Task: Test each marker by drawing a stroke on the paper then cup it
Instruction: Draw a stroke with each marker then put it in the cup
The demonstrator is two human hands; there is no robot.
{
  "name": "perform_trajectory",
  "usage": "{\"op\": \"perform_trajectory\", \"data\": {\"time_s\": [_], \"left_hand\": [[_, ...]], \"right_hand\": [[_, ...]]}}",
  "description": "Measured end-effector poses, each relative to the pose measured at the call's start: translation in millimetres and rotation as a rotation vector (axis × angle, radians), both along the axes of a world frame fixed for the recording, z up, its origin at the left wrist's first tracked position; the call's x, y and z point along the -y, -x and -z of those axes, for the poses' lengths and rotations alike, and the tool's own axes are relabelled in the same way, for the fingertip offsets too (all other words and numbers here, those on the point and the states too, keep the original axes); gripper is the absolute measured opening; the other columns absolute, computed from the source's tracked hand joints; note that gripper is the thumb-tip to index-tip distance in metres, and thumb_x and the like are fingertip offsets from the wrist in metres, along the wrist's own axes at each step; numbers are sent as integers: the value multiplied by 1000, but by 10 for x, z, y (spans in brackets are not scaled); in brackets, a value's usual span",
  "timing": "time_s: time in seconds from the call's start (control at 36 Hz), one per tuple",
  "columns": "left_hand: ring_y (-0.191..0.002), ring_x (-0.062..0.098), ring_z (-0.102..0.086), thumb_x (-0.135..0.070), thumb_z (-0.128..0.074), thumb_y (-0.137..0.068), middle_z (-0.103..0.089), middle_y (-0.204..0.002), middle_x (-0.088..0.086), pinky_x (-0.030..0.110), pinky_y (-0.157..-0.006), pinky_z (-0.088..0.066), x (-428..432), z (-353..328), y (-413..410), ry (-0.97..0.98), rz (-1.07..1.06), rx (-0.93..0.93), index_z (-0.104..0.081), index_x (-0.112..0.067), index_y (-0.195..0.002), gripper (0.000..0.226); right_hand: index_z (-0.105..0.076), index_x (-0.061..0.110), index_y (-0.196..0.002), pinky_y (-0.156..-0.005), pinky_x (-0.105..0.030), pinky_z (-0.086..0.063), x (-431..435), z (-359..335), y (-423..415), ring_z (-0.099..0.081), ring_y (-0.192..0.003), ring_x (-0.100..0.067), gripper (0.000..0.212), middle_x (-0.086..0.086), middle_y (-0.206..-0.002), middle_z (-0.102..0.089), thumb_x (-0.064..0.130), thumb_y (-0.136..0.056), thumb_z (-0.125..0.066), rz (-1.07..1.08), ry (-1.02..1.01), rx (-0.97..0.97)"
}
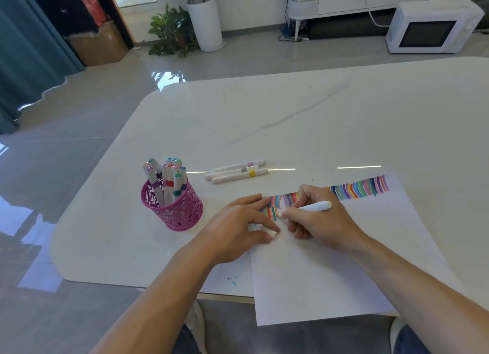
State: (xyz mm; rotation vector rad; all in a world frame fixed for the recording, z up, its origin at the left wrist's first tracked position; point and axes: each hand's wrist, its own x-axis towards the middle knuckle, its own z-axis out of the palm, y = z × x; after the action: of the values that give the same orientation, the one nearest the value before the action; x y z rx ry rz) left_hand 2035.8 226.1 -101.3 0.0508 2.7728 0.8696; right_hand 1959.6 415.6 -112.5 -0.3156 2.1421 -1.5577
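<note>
Head view. Your right hand [315,218] grips a white marker [313,207], tip on the paper [317,274] at the left end of the stroke row [357,191]. Your left hand [243,221] pinches a cap [271,233] at the paper's left edge. Cup [173,208], left of the paper: well filled. Three markers [238,171] beyond the paper likely remain.

text: none legible | marker [239,176]: faint print, perhaps, unreadable

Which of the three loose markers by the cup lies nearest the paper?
The yellow-banded marker, the front one of the three and closest to the paper. The grey-banded marker lies just behind it, the pink-banded marker farthest back.
</note>
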Motion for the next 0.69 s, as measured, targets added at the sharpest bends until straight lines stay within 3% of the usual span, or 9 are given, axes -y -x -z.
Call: {"op": "perform_trajectory", "data": {"time_s": [0.31,0.44,0.56,0.69], "left_hand": [[-141,-15,-15,-34,-76,-86,-37,-152,-27,10,-107,-17,7,16,3,-6,-4,-6,-73,-46,-109,26],[-140,-14,-19,-34,-76,-86,-40,-150,-28,7,-106,-17,16,20,8,-9,-12,-30,-74,-43,-109,25],[-136,-11,-34,-32,-75,-87,-48,-145,-26,24,-116,-29,41,39,10,-84,-74,-74,-74,-43,-108,25],[-128,-13,-45,-33,-74,-88,-50,-142,-27,18,-108,-37,40,-24,-1,-201,-172,-176,-74,-42,-109,23]], "right_hand": [[-44,12,-64,-46,-28,-43,1,-21,-4,-56,-46,-28,34,-21,-58,-68,4,-80,-73,21,-3,1],[-48,9,-72,-48,-31,-44,-9,-21,-1,-59,-49,-26,27,-19,-63,-70,5,-84,-72,39,62,2],[-55,4,-77,-50,-32,-42,-40,-47,26,-56,-49,-27,22,-20,-65,-68,3,-84,-75,108,225,70],[-71,3,-85,-53,-33,-44,-114,-140,19,-58,-56,-28,6,-18,-68,-68,7,-86,-76,187,316,37]]}}
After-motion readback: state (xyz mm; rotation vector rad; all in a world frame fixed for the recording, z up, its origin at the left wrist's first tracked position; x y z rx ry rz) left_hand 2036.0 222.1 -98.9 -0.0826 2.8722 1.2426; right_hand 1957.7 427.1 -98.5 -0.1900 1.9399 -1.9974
